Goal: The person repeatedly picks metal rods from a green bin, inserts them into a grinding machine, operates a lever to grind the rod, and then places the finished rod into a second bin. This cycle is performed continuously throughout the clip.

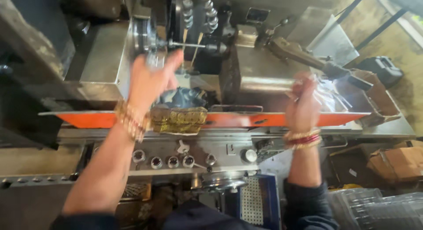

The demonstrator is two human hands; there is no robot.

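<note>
I stand at a metal lathe-like machine. My left hand (pixel 152 78) reaches up to the round chuck (pixel 145 35) at the upper left, fingers spread near a thin metal rod (pixel 189 45) that sticks out of it. My right hand (pixel 303 104) is blurred and curled near a pile of thin shiny metal pieces (pixel 328 95) on the machine's right side; what it grips is unclear. Both wrists wear bangles. A long lever with a dark handle (pixel 308 58) slants above the right hand.
An orange rail (pixel 246 119) runs across the machine front, with a patterned gold cloth (pixel 178 120) draped over it. Below sit several round knobs (pixel 163 161) and a handwheel (pixel 220 181). A blue perforated crate (pixel 257 199), cardboard boxes (pixel 396 161) and clear plastic trays (pixel 379 208) stand lower right.
</note>
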